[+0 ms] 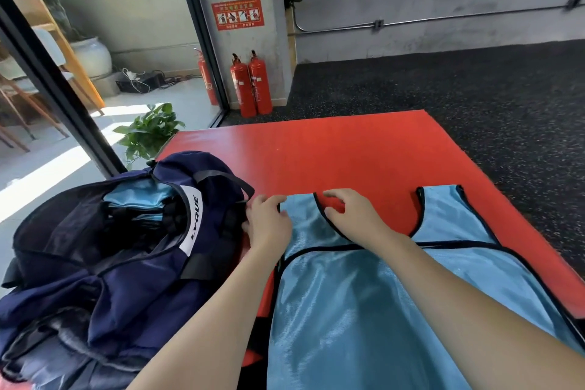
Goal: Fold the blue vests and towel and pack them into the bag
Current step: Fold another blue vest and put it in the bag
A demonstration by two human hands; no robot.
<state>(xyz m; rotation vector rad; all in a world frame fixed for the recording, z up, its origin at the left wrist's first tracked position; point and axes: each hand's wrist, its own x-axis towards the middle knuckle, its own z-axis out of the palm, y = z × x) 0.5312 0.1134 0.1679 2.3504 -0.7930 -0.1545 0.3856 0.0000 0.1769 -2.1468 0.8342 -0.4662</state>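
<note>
**Both hands at the vest's left shoulder strap**

A blue vest (364, 294) lies flat on the red mat (348, 152), neck end away from the person. The left hand (269, 222) pinches the outer edge of the vest's left shoulder strap; the right hand (351, 212), fingers curled, grips the neckline beside it. Both forearms reach forward over the vest. Just left, the open navy bag (126, 247) already holds folded blue fabric.
</note>
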